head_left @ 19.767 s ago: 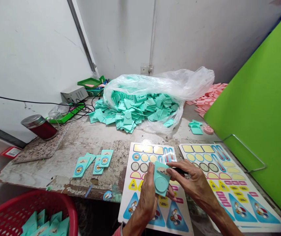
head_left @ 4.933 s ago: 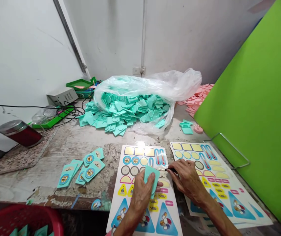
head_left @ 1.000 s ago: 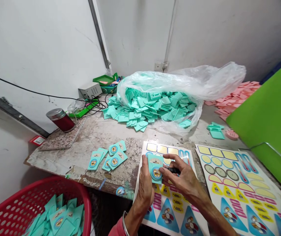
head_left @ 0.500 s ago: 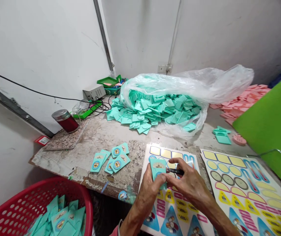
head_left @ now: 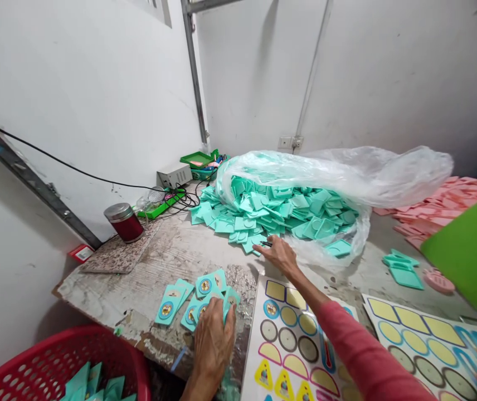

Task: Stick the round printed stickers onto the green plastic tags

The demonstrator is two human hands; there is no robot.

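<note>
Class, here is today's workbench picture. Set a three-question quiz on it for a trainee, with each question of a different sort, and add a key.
1. True or false: the left hand lies on the stickered teal pieces.
2. Where is the right hand? A: clasping the left hand. B: stretched out to the near edge of the heap of plain teal pieces. C: raised above the head.
3. What does the heap spill out of?

Key
1. True.
2. B.
3. A clear plastic bag.
</note>
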